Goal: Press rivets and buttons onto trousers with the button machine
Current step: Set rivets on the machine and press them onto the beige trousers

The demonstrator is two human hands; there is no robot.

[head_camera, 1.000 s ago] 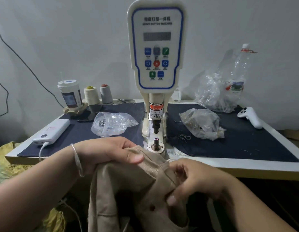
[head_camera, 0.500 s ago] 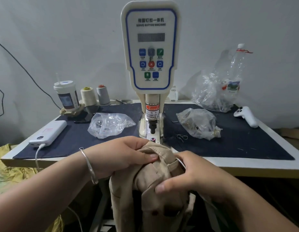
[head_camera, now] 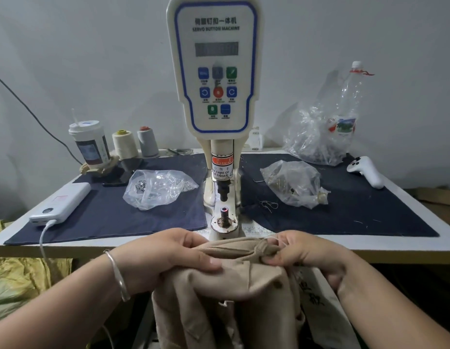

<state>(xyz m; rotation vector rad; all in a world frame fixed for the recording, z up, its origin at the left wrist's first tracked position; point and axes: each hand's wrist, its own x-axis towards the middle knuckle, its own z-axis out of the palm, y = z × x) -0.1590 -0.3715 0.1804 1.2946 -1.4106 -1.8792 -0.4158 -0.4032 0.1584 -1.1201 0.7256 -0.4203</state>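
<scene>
Beige trousers (head_camera: 229,280) hang bunched at the table's front edge, just below the button machine's (head_camera: 215,71) lower die (head_camera: 224,217). My left hand (head_camera: 166,258) grips the waistband fabric from the left, thumb on top. My right hand (head_camera: 304,255) pinches the gathered waistband end on the right. A small brown button (head_camera: 277,285) shows on the cloth near my right hand. The punch (head_camera: 223,191) stands raised above the bare die.
Two dark cloth mats (head_camera: 118,215) cover the white table (head_camera: 420,245). A clear bag of silver parts (head_camera: 156,188) lies left, a bag of brass parts (head_camera: 293,186) right. Power bank (head_camera: 61,205), cup (head_camera: 89,144), thread cones (head_camera: 124,144), white controller (head_camera: 366,171), bottle in plastic (head_camera: 327,132) stand around.
Both hands have lifted the trousers up to the table edge and pulled the waistband apart sideways. The right hand moved from under the cloth to pinching the band's right end.
</scene>
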